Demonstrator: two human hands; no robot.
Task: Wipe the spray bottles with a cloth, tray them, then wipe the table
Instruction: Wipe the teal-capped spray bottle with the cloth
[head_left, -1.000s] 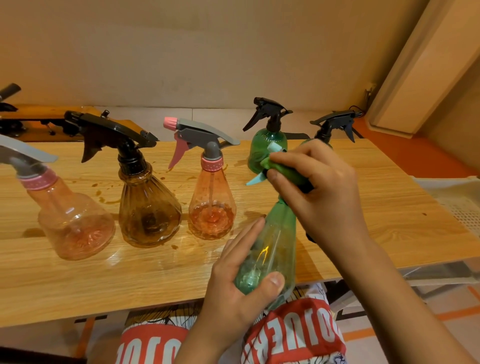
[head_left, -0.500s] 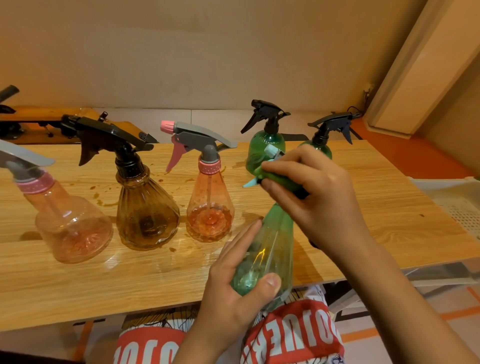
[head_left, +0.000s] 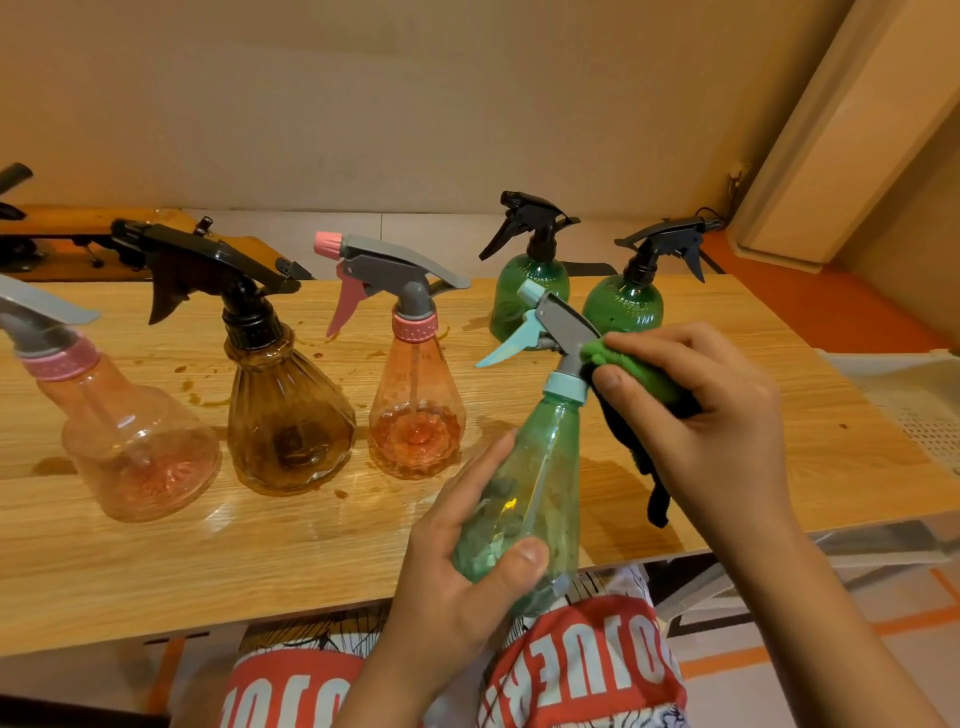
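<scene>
Leaning away from the camera, a translucent green cone-shaped plastic spray bottle (head_left: 524, 467) is gripped low on its body by the left hand (head_left: 457, 571), with the thumb curled across the front near the base and the fingers wrapped behind. Its base is held just off the near edge of the light wood-grain table (head_left: 156, 561), above a lap in red-printed fabric. A folded green cloth (head_left: 636, 374) is pinched in the right hand (head_left: 727, 415), fingers curled over its top and thumb set against its near side. The cloth is pressed to the back of the bottle's grey sprayer head (head_left: 563, 322), just above the pale blue collar. A dark strip of the cloth is seen hanging below the hand.

Five more bottles are stood upright on the table. A pink-tinted round bottle (head_left: 135, 441) is cut off at the left edge, with a ribbed brown bottle with a black sprayer (head_left: 285, 415) beside it and a pink faceted bottle with a grey sprayer (head_left: 415, 415) next along. Two round green bottles with black sprayers (head_left: 530, 291) (head_left: 628, 306) are set further back, near the far edge. Brown spots (head_left: 202, 397) are scattered on the wood around the brown bottle. A white perforated plastic tray (head_left: 914, 405) is seen just past the table's right end.
</scene>
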